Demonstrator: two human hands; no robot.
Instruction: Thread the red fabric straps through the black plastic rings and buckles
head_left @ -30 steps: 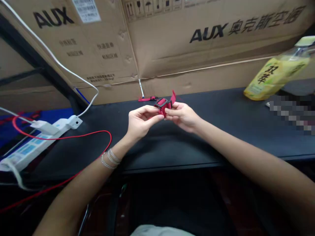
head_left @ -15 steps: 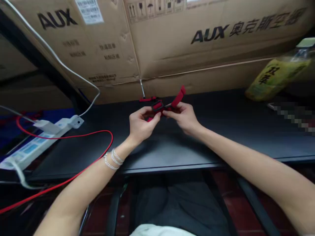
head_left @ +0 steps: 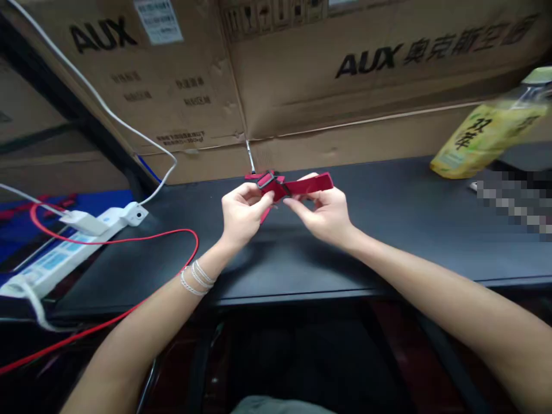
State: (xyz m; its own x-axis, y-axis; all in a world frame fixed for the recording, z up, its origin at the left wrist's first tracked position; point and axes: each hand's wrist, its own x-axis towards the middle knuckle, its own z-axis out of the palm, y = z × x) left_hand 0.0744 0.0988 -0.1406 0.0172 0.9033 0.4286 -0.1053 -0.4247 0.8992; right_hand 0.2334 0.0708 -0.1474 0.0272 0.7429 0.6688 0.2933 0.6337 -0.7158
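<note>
Both hands hold a red webbing strap (head_left: 302,186) with a dark plastic buckle (head_left: 266,179) just above the black table (head_left: 409,230). My left hand (head_left: 241,215) pinches the strap at the buckle end, thumb and fingers closed on it. My right hand (head_left: 328,210) grips the strap to the right of the buckle, and the strap's free end sticks out flat to the right past its fingers. Thin bracelets (head_left: 194,277) circle my left wrist.
Large AUX cardboard boxes (head_left: 345,75) stand along the table's back edge. A yellow-green drink bottle (head_left: 487,135) lies at the right. A white power strip (head_left: 64,247) with plugs, a white cable (head_left: 129,129) and a red wire (head_left: 129,238) occupy the left.
The strap's free end, standing up a second ago, has swung down to lie flat toward the right. Both hands shifted slightly and kept their hold.
</note>
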